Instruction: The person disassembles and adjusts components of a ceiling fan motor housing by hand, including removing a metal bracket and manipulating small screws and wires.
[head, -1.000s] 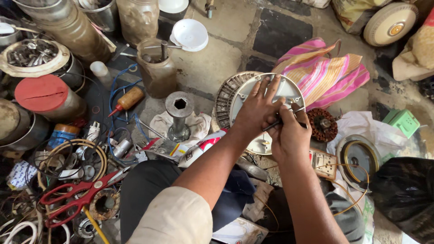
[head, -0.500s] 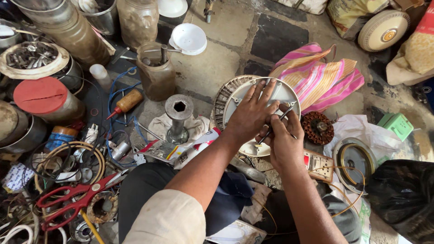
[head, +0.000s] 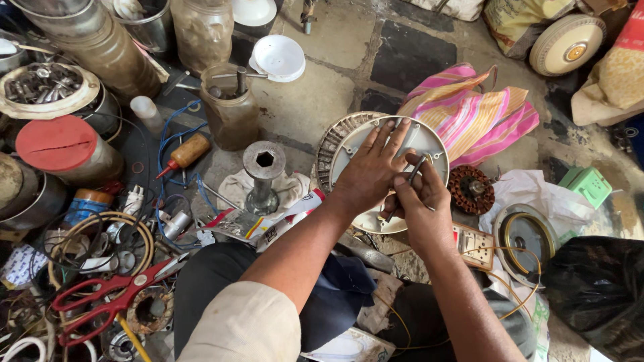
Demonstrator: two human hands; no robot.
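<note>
My left hand [head: 367,171] lay flat on the plate [head: 429,137]. My right fingers [head: 404,190] pinched the tool [head: 410,175]. It could slip if I pushed crooked.

I see the left hand [head: 369,175] flat on the round white motor cover [head: 429,141], fingers spread. Right hand [head: 419,201] just beside it, pinching a thin metal tool [head: 410,175] — tip on the cover. Copper-wound stator [head: 471,189] right of the cover; red scissors [head: 107,302] near left; striped cloth [head: 469,117] far right.
</note>
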